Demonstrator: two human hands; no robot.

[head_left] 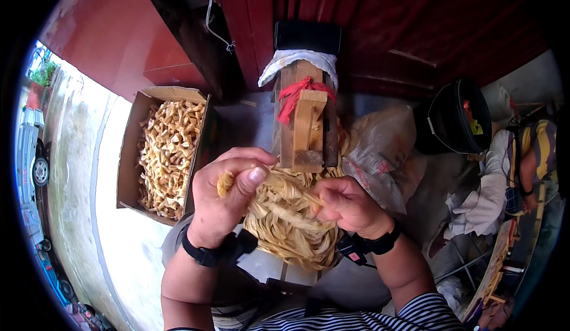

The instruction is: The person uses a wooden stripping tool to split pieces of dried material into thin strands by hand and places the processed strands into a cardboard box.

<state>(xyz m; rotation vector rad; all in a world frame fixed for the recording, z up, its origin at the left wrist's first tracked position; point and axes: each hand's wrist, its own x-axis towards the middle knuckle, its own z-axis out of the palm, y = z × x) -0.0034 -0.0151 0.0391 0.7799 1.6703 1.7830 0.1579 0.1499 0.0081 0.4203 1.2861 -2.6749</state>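
1. Head view: the left hand [228,194] is curled, its thumb and index finger drawn close together, with a small yellowish knot [224,184] showing between the thumb and the folded fingers.
2. The right hand [356,206] pinches a pale tan strip [312,201] between its thumb and bent index finger; the other fingers fold toward the palm.
3. The held material spans the space between both hands, just above a loose pile of tan strips [291,239] by the person's lap. Where single strips begin and end cannot be told.
4. Directly beyond the hands stands a wooden frame [304,126], a red cloth [290,98] tied around it and a white cloth [275,67] draped over its far end. A black phone [307,37] lies behind that cloth.
5. Left of the left hand, a cardboard box [132,153] holds many knotted tan pieces [170,159].
6. On the right side are a clear plastic bag [383,141] near the frame, a black bucket [439,135] and another person's arm [527,176].
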